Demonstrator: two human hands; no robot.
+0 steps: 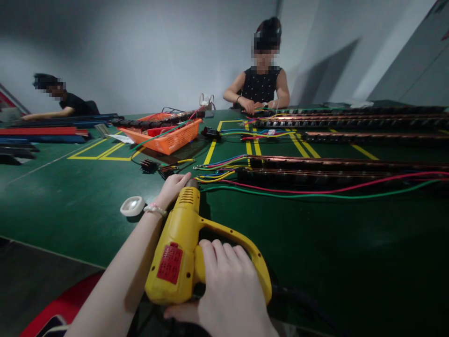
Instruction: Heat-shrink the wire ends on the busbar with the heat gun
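A yellow heat gun (pixel 177 234) with a red label fills the lower middle of the view. My right hand (pixel 228 281) is wrapped round its grip. The nozzle points away from me, toward the wire ends. Beside the nozzle, my left hand (pixel 174 187) is closed, its fingertips near the ends of the coloured wires (pixel 217 178); what it pinches is too small to make out. Those wires lead right to long black strips with copper bars (pixel 298 175) lying on the green table (pixel 315 243). A red wire and a green wire run along the near side of the strips.
An orange basket (pixel 171 140) of parts stands behind my left hand. A small white dish (pixel 132 206) sits left of my wrist. Across the table one person (pixel 263 86) handles wires; another person (pixel 72 105) is at far left, near red and blue strips (pixel 45 133).
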